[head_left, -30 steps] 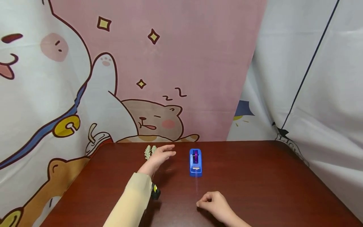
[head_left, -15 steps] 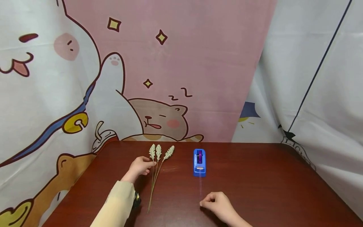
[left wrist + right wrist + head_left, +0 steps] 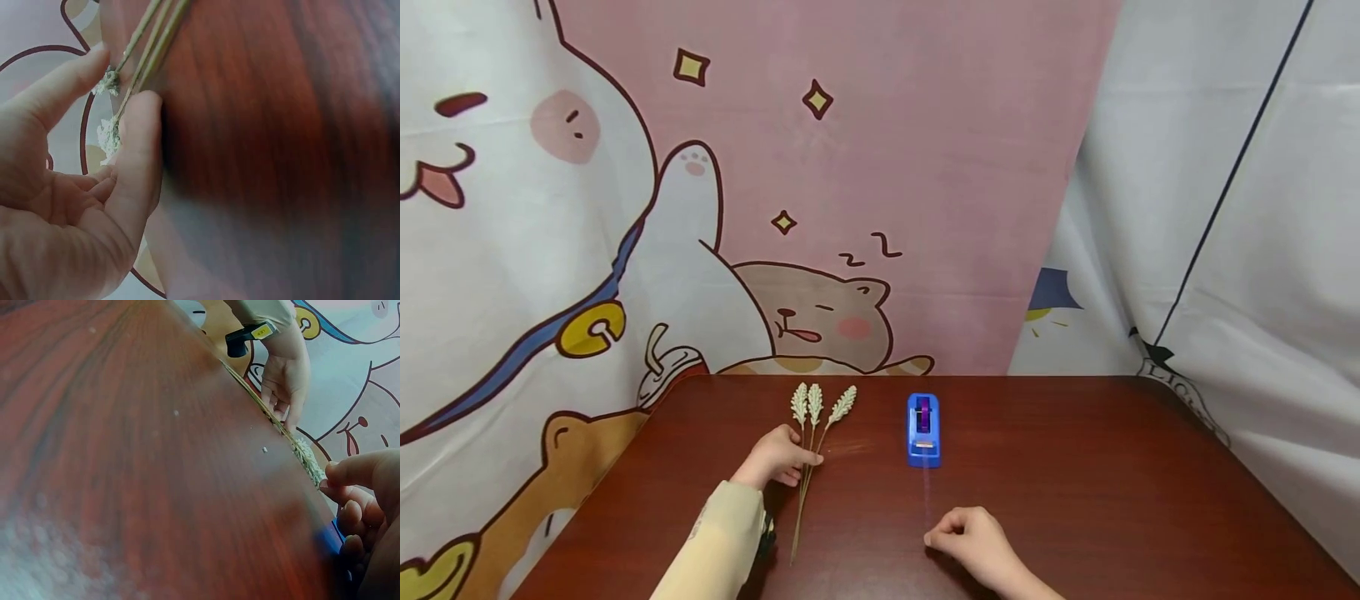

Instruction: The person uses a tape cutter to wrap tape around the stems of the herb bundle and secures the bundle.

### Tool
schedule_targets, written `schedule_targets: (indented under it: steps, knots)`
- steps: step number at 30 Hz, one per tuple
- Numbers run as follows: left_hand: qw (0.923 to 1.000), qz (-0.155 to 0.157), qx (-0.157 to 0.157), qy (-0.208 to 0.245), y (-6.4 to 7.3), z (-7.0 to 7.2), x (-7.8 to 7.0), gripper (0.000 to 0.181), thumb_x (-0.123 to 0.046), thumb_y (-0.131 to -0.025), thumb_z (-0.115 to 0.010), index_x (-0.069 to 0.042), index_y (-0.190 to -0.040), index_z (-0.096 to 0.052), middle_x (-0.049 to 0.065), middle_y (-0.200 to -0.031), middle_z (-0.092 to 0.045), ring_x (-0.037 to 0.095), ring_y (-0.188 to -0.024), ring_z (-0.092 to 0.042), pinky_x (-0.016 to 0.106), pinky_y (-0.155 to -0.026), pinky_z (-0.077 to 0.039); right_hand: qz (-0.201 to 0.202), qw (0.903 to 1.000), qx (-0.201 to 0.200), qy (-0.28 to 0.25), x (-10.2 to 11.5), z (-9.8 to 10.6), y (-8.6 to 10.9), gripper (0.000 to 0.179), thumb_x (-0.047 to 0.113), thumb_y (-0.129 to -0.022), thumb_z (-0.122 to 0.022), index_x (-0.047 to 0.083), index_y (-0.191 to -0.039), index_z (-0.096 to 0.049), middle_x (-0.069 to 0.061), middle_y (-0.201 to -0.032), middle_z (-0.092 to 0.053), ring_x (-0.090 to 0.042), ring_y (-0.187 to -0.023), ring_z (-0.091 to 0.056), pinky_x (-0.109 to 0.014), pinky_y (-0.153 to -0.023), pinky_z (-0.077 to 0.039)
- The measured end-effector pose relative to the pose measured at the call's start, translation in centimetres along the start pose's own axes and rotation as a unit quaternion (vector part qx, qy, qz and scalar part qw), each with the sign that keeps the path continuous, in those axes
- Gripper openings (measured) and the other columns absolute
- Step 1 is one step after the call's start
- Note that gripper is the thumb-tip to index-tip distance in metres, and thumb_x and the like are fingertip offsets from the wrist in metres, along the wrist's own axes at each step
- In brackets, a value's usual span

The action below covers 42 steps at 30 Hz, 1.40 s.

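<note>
3 stalks (image 3: 815, 406) lie left on the table (image 3: 1075, 483), heads (image 3: 843, 404) far. L hand (image 3: 775, 457): thumb & fingers apart w/ stems (image 3: 165, 44) btwn. R hand (image 3: 973, 542), near right, pinches tape (image 3: 927, 487) running to blue disp. (image 3: 923, 429), far side, right of stalks.

The head view faces forward and down; both wrist views, nearer the table (image 3: 1075, 483), share the stems (image 3: 167, 34).
</note>
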State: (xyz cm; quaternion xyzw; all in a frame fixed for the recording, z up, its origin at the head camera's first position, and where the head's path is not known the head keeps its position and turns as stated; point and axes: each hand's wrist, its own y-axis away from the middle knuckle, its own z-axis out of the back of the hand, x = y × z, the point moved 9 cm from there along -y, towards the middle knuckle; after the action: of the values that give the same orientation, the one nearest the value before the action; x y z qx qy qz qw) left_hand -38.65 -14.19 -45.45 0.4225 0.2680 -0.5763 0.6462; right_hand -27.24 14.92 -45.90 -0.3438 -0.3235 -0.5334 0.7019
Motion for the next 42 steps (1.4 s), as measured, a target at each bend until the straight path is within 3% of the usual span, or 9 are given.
schedule_targets:
  steps: [10, 15, 20, 27, 32, 35, 39, 42]
  knots:
    - [0.9985, -0.024, -0.027, -0.042, -0.2, -0.1, -0.3, 0.033, 0.000, -0.077, -0.076, 0.003, -0.096, -0.050, 0.017, -0.074, -0.057, 0.021, -0.050, -0.061, 0.034, -0.049, -0.054, 0.007, 1.0000, -0.001, 0.003, 0.3, 0.0, 0.0, 0.013, 0.023, -0.075, -0.078, 0.015, -0.067, -0.071, 0.012, -0.066, -0.061, -0.001, -0.061, -0.047, -0.023, -0.057, -0.039]
    - [0.9949, -0.054, -0.051, -0.069, 0.1, -0.4, -1.3, 0.016, 0.000, -0.077, -0.071, -0.001, -0.075, -0.055, 0.013, -0.064, -0.060, 0.020, -0.047, -0.062, 0.034, -0.047, -0.053, 0.009, 0.9999, -0.004, 0.005, 0.3, 0.2, 0.0, 0.014, 0.023, -0.075, -0.078, 0.015, -0.066, -0.071, 0.012, -0.066, -0.061, 0.000, -0.061, -0.047, -0.023, -0.057, -0.040]
    - [0.9867, -0.074, -0.074, -0.124, 0.3, -0.7, -2.0, 0.026, -0.004, -0.077, -0.069, -0.008, -0.056, -0.054, 0.008, -0.049, -0.059, 0.019, -0.041, -0.061, 0.032, -0.044, -0.051, 0.007, 1.0000, -0.003, 0.005, 0.0, 0.2, 0.1, 0.014, 0.023, -0.075, -0.078, 0.015, -0.066, -0.070, 0.012, -0.065, -0.060, -0.001, -0.060, -0.046, -0.023, -0.056, -0.039]
    - [0.9772, -0.086, -0.092, -0.171, 0.2, -0.5, -2.4, 0.032, -0.008, -0.079, -0.070, -0.005, -0.050, -0.058, 0.005, -0.044, -0.055, 0.016, -0.037, -0.057, 0.030, -0.046, -0.050, 0.004, 0.9998, 0.007, -0.019, 0.2, 0.2, 0.0, 0.016, 0.023, -0.076, -0.078, 0.013, -0.066, -0.070, 0.011, -0.062, -0.058, -0.001, -0.058, -0.047, -0.023, -0.054, -0.041]
    - [0.9717, -0.103, -0.101, -0.187, 0.2, 0.3, -3.4, 0.028, -0.008, -0.079, -0.066, -0.003, -0.052, -0.064, 0.004, -0.042, -0.055, 0.014, -0.035, -0.056, 0.029, -0.047, -0.050, -0.007, 0.9973, 0.033, -0.066, 0.7, 0.4, -0.2, 0.018, 0.019, -0.078, -0.075, 0.006, -0.067, -0.069, 0.003, -0.056, -0.056, -0.004, -0.047, -0.047, -0.023, -0.044, -0.042]
    - [0.9693, -0.095, -0.098, -0.204, 0.2, 1.1, -3.8, 0.027, -0.008, -0.079, -0.064, -0.005, -0.053, -0.066, 0.003, -0.043, -0.056, 0.013, -0.036, -0.055, 0.028, -0.043, -0.048, -0.014, 0.9949, 0.046, -0.088, 1.0, 0.4, -0.3, 0.020, 0.018, -0.079, -0.075, 0.002, -0.069, -0.069, -0.001, -0.057, -0.058, -0.005, -0.045, -0.045, -0.023, -0.042, -0.041]
    - [0.9625, -0.082, -0.100, -0.238, 0.4, 2.8, -4.4, 0.024, -0.011, -0.079, -0.063, -0.008, -0.056, -0.069, 0.001, -0.045, -0.057, 0.013, -0.039, -0.054, 0.028, -0.040, -0.041, -0.022, 0.9928, 0.059, -0.102, 1.4, 0.3, -0.6, 0.021, 0.018, -0.079, -0.075, -0.001, -0.071, -0.070, 0.000, -0.058, -0.057, -0.004, -0.044, -0.042, -0.022, -0.042, -0.037]
    - [0.9558, -0.092, -0.104, -0.259, 0.9, 4.3, -5.5, 0.024, -0.014, -0.082, -0.063, -0.011, -0.058, -0.069, -0.001, -0.048, -0.059, 0.014, -0.043, -0.052, 0.028, -0.041, -0.036, -0.031, 0.9916, 0.062, -0.109, 1.7, 0.4, -0.8, 0.022, 0.018, -0.079, -0.074, -0.003, -0.072, -0.070, 0.003, -0.060, -0.054, -0.003, -0.049, -0.041, -0.021, -0.045, -0.035]
